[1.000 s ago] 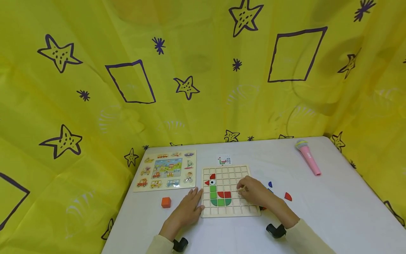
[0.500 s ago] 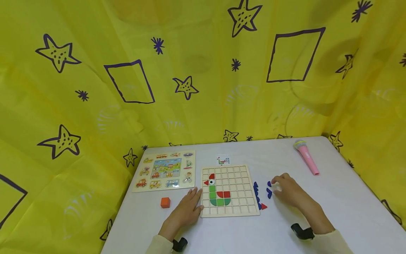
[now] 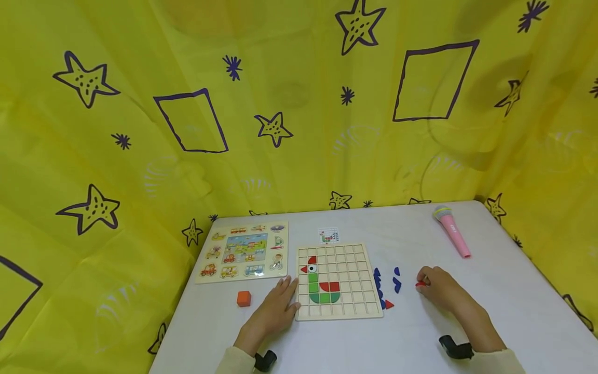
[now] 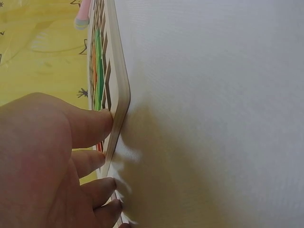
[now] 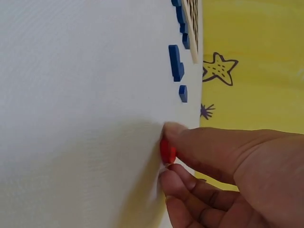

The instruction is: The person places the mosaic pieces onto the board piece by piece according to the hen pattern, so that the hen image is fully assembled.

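My right hand (image 3: 441, 288) pinches a red quarter-round piece (image 5: 167, 151) between thumb and fingers, low over the table right of the grid board (image 3: 350, 309). With fingers extended, my left hand (image 3: 275, 306) rests against the board's left edge; in the left wrist view the thumb (image 4: 97, 124) touches its rim. On the board, red and green pieces and a white eye piece (image 3: 312, 268) form a bird shape. Blue pieces (image 3: 396, 284) lie between the board and my right hand, and several more line the board's right edge beside a red triangle (image 3: 389, 304).
A picture card (image 3: 329, 236) lies behind the board. To the left are a vehicle puzzle (image 3: 217, 278) and an orange cube (image 3: 244, 298). A pink toy microphone (image 3: 453, 231) lies at the back right. A yellow patterned curtain (image 3: 299, 166) hangs behind the table.
My right hand has left the board's right side, passed the blue pieces and moved right, where it now pinches the red piece that lay on the table. The left hand stays in place.
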The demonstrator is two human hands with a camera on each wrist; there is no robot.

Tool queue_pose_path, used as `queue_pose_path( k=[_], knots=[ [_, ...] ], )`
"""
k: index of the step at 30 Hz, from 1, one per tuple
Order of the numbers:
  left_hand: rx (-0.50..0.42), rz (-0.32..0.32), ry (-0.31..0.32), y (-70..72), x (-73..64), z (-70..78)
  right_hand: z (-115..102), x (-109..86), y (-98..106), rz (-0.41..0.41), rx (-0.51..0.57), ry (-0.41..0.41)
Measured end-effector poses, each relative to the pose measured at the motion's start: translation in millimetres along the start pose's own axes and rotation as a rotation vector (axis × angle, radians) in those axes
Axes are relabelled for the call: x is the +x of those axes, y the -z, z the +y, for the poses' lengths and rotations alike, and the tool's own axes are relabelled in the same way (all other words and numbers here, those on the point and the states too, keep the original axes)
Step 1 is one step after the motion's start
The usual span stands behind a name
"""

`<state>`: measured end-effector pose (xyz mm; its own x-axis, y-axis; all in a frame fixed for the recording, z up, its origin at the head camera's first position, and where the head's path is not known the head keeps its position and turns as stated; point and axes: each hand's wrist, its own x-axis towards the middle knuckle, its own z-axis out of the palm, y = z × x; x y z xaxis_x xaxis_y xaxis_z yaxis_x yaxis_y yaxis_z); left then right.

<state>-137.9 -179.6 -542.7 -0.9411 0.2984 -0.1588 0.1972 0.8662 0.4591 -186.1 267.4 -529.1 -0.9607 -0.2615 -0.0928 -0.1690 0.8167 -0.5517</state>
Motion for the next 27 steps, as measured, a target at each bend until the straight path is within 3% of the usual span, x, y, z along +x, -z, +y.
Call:
queue_pose_path(
  k=[6, 19, 27],
  knots=[
    [-0.001, -0.001, -0.009, 0.6, -0.6, 0.4, -1.9, -2.3, -1.1, -0.011, -0.013, -0.071],
    [0.000, 0.000, -0.004, -0.5, 0.0, -1.0, -2.5, -9.6, -3.6, 0.029, -0.067, -0.039],
    [-0.005, 0.001, 0.002, 0.7, -0.7, -0.1, -0.1, -7.9, -10.2, 0.073, -0.026, -0.019]
  ],
)
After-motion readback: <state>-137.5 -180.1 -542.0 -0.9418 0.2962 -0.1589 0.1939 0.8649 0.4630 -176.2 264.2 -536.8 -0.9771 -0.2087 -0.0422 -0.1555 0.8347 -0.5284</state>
